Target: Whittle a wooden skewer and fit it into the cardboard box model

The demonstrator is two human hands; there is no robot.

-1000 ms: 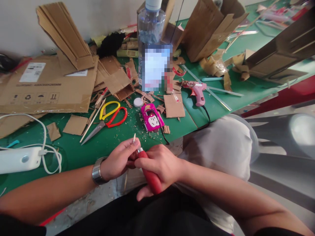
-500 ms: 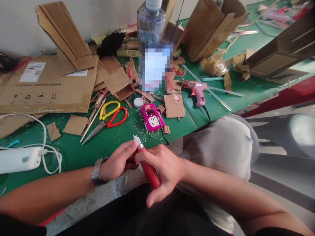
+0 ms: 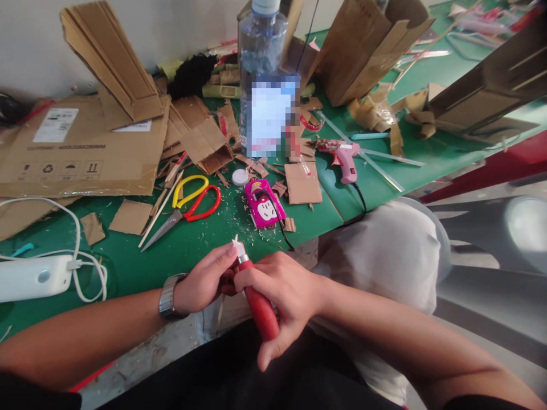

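My right hand is wrapped round the red handle of a carving knife, its short blade pointing up and away from me. Close against it, my left hand is closed, with the thumb pressed beside the blade. A thin wooden stick seems to be pinched there; only a pale tip shows past the thumb, and the fingers hide most of it. Both hands are over my lap at the front edge of the green table. Just beyond them stand a pink car-shaped socket and scattered pale shavings.
Scissors with yellow and red handles lie left of the socket. A pink glue gun rests to the right. Behind stand a large water bottle, a blurred-out screen, and cardboard pieces. A white power bank with a cable is at left.
The knife has turned slightly and drawn back a little toward me, so its blade sits lower by the left thumb. The right thumb has shifted down the handle. The left hand has barely moved.
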